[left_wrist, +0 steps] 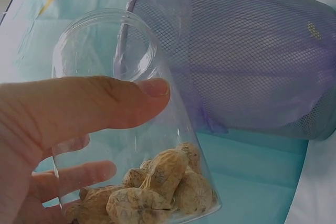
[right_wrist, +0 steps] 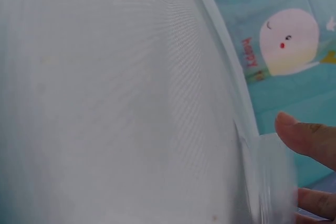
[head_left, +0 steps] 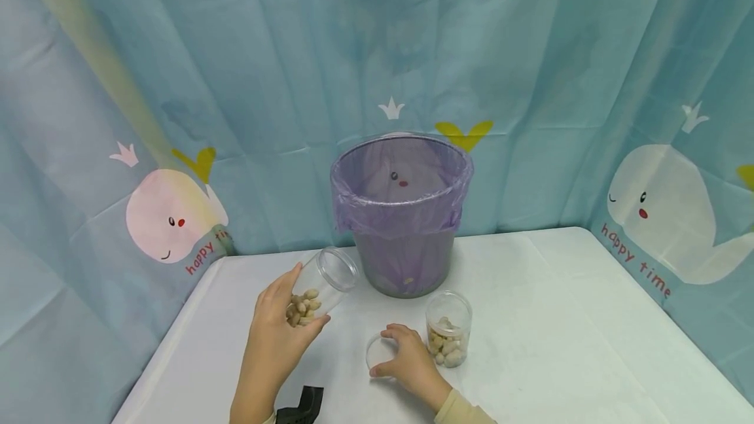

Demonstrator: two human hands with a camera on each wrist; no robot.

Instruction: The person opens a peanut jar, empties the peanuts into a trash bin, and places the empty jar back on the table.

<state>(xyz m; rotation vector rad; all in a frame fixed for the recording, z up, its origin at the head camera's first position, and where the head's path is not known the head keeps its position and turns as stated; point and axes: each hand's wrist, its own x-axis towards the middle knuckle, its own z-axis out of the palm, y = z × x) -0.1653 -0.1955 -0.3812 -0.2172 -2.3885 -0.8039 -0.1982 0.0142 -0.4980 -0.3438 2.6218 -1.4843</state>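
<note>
My left hand (head_left: pixel 277 322) grips a clear plastic jar (head_left: pixel 334 273) with unshelled peanuts (left_wrist: pixel 168 177) heaped at its bottom. The jar leans to the right, and its uncovered mouth points up toward the bin. In the left wrist view the thumb lies across the near wall, with other fingers behind. Low over the table, my right hand (head_left: pixel 415 362) pinches a round clear lid (head_left: pixel 379 352) by its edge, thumb on the near side and fingers on the far side. Just right of that hand stands a second clear jar (head_left: pixel 449 309), upright, partly filled with peanuts (head_left: pixel 446 345).
A mesh bin (head_left: pixel 406 250) lined with a purple bag (head_left: pixel 400 214) stands at the back middle of the white table (head_left: pixel 559 319). Behind it hangs a blue curtain (head_left: pixel 294 84) with whale prints. A black strap piece (head_left: pixel 303 404) sits at the left wrist.
</note>
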